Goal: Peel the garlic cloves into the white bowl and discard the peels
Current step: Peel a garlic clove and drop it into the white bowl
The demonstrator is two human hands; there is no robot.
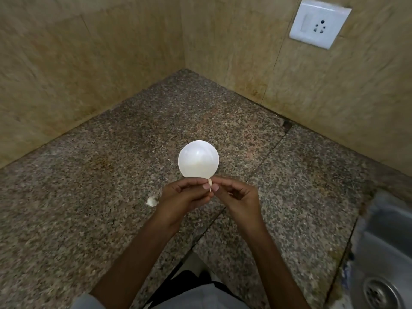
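I see left hand [182,198] and right hand [236,197] together, both pinching one garlic clove [210,183]. The white bowl [191,152] sits just beyond

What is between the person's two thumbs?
A small pale garlic clove, pinched by the left hand and right hand; the head view shows it.

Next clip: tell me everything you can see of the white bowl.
The white bowl is small, round and glossy, with glare on its inner wall. It stands upright on the speckled granite counter, just beyond the left hand and right hand, which overlap its near rim in view; contact cannot be told. A faint yellowish patch at its bottom is too washed out to identify.
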